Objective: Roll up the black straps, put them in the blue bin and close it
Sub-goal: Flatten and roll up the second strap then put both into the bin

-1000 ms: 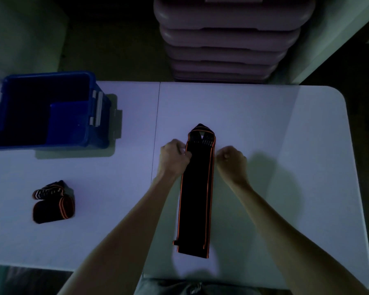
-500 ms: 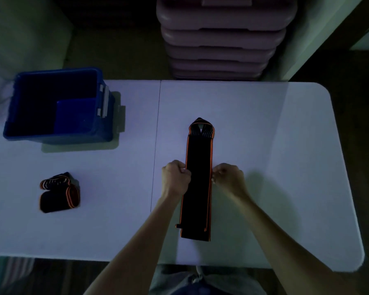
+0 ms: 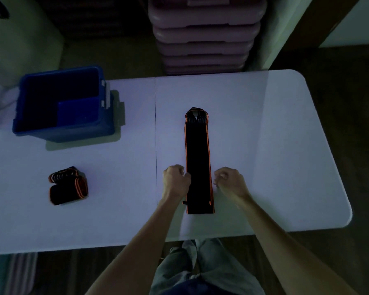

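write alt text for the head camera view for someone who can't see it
Seen from above, a person's left hand and right hand sit at either edge of a long black strap laid flat on a white table. To the left lie a rolled strap and an open blue bin.

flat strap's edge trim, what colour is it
Orange, along both long edges of the flat black strap; head view.
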